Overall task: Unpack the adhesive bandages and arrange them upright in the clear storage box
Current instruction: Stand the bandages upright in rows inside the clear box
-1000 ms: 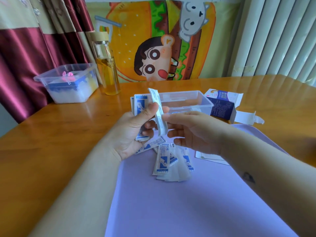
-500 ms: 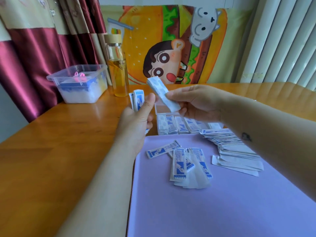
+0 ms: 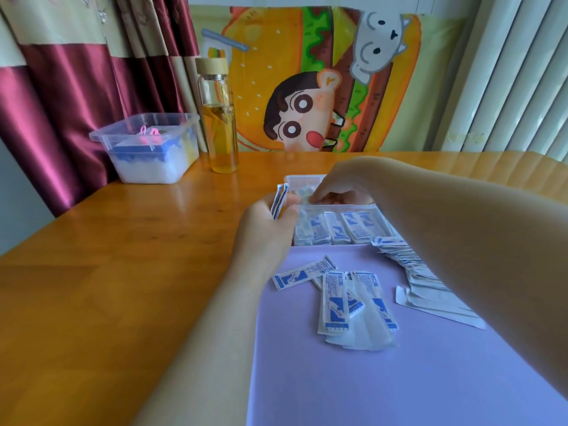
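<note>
My left hand (image 3: 270, 224) holds a small stack of white-and-blue bandage packets (image 3: 280, 200) on edge, just left of the clear storage box (image 3: 302, 180). My right hand (image 3: 339, 187) reaches into the box from above, its fingertips pinching a packet (image 3: 304, 192) down inside. A row of packets (image 3: 341, 230) stands against the box's near wall. Loose packets (image 3: 341, 298) lie scattered on the purple mat (image 3: 338, 388). A fanned pile of packets (image 3: 408, 269) lies to their right, partly hidden by my right forearm.
A lidless clear tub (image 3: 147, 149) with white and blue contents stands at the back left of the wooden table (image 3: 107, 272). A glass bottle of yellow liquid (image 3: 218, 121) stands beside it. A cartoon cloth and curtains hang behind the table.
My right hand has carried the packet from chest height down into the box. My left hand has lowered beside the box with its stack. The camera has tilted lower.
</note>
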The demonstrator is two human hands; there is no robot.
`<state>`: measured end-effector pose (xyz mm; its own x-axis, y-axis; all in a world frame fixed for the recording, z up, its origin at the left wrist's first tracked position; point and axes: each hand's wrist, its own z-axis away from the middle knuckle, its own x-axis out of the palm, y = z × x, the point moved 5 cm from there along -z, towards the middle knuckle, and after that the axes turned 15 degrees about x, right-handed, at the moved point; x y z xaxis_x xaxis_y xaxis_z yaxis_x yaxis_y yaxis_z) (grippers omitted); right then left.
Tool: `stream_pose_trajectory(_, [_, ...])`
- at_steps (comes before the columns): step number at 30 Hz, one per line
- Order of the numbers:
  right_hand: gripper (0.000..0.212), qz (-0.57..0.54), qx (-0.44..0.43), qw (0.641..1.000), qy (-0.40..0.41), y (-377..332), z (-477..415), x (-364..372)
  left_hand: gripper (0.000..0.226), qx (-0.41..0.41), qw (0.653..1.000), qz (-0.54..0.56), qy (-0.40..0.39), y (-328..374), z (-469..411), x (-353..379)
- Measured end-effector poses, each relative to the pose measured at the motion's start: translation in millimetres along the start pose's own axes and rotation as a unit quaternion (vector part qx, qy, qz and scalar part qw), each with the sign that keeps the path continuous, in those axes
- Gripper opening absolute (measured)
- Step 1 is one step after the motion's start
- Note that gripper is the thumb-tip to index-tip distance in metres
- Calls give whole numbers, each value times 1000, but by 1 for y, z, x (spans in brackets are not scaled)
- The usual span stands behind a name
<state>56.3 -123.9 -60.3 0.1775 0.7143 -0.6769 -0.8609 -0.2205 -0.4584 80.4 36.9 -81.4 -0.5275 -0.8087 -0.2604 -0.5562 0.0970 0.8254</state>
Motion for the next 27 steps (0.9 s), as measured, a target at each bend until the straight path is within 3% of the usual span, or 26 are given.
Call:
stream_pose_trajectory(6, [16, 34, 19, 999, -27, -7, 1, 10, 15, -3, 1000, -8, -3, 2, 0, -1])
stream_pose_trajectory(12, [12, 36, -6, 999, -3, -14, -4, 7, 16, -12, 1000, -9, -1, 4, 1, -3])
stream_pose_trajectory(17, [37, 139, -36, 987, 78, -16, 1, 4, 18, -12, 1000, -13, -2, 6, 1, -3])
stream_pose_trajectory(22, [30, 207, -27, 976, 64, -16, -8, 6, 20, -16, 999, -30, 1, 5, 1, -5])
stream_pose_trajectory(24, [21, 204, -37, 976, 72, -14, -8, 2, 27, -10, 999, -26, 23, 7, 0, -8])
stream_pose_trajectory(27, [20, 200, -92, 962, 163, -14, 12, -11, 32, 0, 995, 4, 98, 14, -2, -20])
